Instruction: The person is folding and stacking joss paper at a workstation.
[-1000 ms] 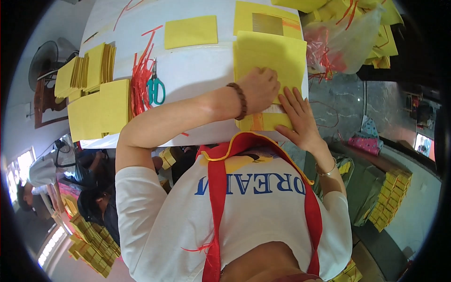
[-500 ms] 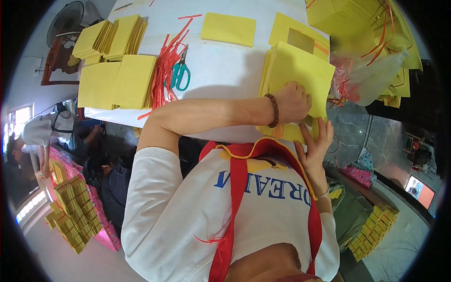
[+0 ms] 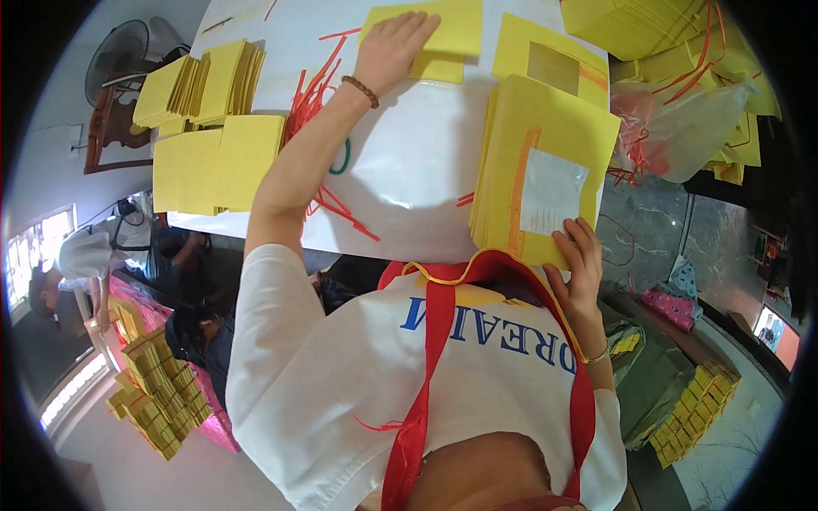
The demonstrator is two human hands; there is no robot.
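My left hand (image 3: 396, 53) lies with fingers stretched out on a plain yellow paper envelope (image 3: 458, 27) at the far middle of the table. Another yellow envelope (image 3: 441, 70) shows partly beneath it, slightly offset. To the right, a stack of yellow envelopes (image 3: 490, 175) has a top one bearing a pale rectangular patch (image 3: 552, 192) and an orange strip. At the near right corner of that stack rests my right hand (image 3: 581, 262), its fingers apart and its fingertips on the top envelope. My left thumb is hidden.
Red plastic strips (image 3: 311, 102) and partly covered scissors with a teal handle (image 3: 342, 158) lie beside my left forearm. Yellow stacks (image 3: 217, 166) stand at the table's left. A clear plastic bag (image 3: 682, 128) hangs by the right edge. A person (image 3: 81, 255) is at far left.
My left hand has moved from the right stack to the far middle, where another yellow envelope now lies on top. The right stack now shows a patched envelope. My right hand stays at its corner.
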